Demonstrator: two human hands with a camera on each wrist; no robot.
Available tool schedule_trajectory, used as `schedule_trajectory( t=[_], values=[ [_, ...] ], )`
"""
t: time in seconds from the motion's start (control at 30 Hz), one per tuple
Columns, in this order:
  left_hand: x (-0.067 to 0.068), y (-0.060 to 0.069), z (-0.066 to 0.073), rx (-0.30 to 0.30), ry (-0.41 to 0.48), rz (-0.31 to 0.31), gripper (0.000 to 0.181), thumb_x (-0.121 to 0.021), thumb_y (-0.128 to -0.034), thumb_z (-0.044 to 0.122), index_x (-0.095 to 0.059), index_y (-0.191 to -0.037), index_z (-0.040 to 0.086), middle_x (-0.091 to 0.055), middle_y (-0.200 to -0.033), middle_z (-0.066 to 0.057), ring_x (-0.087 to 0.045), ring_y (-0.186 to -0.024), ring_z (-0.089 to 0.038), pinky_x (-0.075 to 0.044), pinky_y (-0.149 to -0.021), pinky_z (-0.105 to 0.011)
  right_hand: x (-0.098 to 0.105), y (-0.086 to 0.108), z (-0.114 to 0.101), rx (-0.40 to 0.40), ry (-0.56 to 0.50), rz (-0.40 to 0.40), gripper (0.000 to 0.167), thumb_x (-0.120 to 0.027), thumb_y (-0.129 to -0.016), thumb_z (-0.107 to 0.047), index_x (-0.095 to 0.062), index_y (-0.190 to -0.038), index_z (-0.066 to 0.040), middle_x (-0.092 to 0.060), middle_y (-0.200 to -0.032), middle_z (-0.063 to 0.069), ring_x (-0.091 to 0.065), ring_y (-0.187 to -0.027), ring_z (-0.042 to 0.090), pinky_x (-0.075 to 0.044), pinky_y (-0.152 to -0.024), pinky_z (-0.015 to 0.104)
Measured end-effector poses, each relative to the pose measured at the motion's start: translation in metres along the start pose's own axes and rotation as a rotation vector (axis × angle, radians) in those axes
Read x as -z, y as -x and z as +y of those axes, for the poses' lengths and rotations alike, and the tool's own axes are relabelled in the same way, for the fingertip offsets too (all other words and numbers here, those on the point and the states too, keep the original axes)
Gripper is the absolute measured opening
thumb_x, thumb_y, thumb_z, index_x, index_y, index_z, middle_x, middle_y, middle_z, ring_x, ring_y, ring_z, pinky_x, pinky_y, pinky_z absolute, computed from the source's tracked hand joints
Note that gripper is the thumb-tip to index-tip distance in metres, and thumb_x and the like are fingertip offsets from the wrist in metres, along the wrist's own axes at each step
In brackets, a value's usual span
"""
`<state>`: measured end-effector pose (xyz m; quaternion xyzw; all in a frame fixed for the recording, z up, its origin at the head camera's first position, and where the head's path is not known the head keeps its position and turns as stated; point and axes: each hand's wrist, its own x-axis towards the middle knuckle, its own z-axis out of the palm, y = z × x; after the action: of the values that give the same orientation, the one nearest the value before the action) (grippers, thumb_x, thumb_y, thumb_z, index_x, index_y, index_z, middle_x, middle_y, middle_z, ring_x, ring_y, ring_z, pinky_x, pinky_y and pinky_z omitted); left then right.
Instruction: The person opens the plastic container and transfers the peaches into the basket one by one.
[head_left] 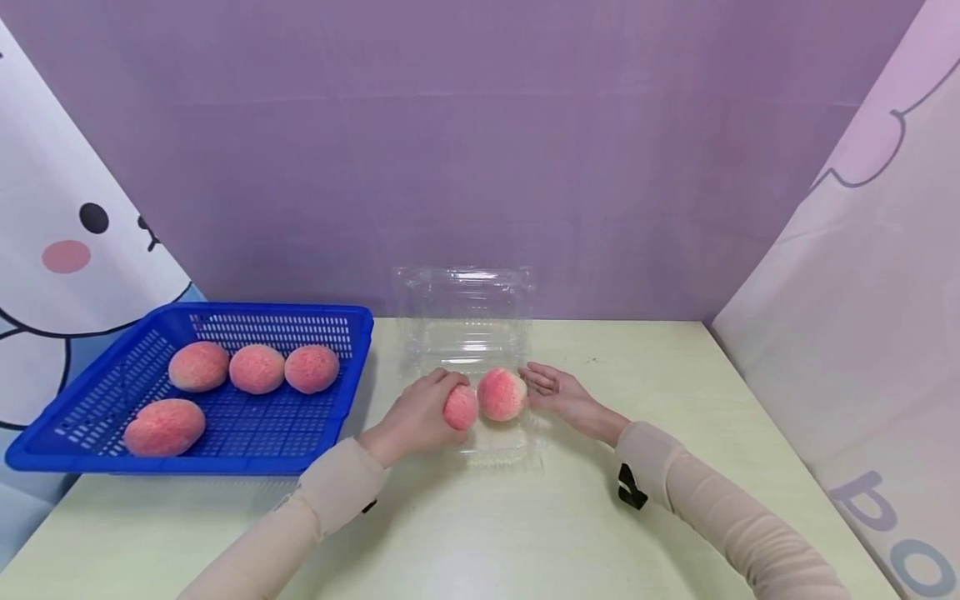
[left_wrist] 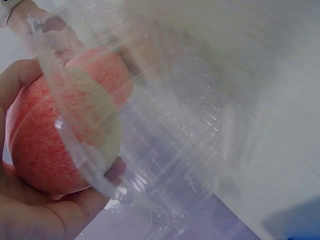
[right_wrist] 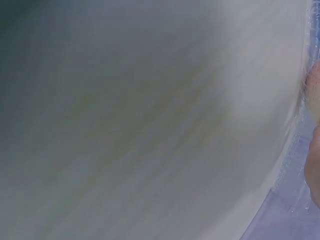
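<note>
My left hand [head_left: 423, 412] grips a pink peach [head_left: 461, 408] over the clear plastic clamshell box [head_left: 467, 337], whose lid stands raised at the back. In the left wrist view, fingers and thumb curve round that peach [left_wrist: 55, 140], partly behind the transparent wall. A second peach [head_left: 502, 394] sits in the box's right half, close beside the held one. My right hand [head_left: 566, 400] is at the box's right side, fingers extended near the second peach; whether they touch it cannot be told. Only a bit of a finger [right_wrist: 313, 165] shows in the right wrist view.
A blue mesh basket [head_left: 352, 367] stands at the left of the pale table [head_left: 675, 467], with several peaches inside, one of them a front peach [head_left: 165, 427]. Behind the box rises a purple backdrop [head_left: 465, 150]. A printed white sheet [head_left: 862, 333] borders the right side.
</note>
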<state>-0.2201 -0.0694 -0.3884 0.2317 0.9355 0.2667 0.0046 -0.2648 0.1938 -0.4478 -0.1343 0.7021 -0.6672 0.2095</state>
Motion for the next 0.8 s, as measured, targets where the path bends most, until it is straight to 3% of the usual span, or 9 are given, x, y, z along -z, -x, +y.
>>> schedule_trajectory(
  t=[0.6,0.8],
  values=[
    [0.013,0.014,0.0,-0.007,-0.026,0.065,0.062,-0.082,-0.0589,0.025,-0.056,-0.114,0.013,-0.058,-0.11,-0.005,-0.057,-0.095,-0.023,-0.05,-0.08,-0.041,0.0,-0.001,-0.001,-0.016,0.003,0.035,0.074,-0.058,-0.086,-0.001,-0.013,-0.144,0.003,-0.022,-0.149,0.018,-0.024,-0.136,0.032,-0.033,-0.104,0.03],
    [0.03,0.026,0.007,-0.014,-0.009,0.118,0.067,-0.083,-0.0588,0.027,-0.055,-0.118,0.013,-0.057,-0.112,-0.003,-0.057,-0.1,-0.022,-0.051,-0.083,-0.041,0.0,-0.002,0.0,-0.026,0.002,0.037,0.075,-0.059,-0.085,-0.002,-0.013,-0.144,0.003,-0.022,-0.149,0.018,-0.024,-0.137,0.031,-0.032,-0.105,0.031]
  ],
)
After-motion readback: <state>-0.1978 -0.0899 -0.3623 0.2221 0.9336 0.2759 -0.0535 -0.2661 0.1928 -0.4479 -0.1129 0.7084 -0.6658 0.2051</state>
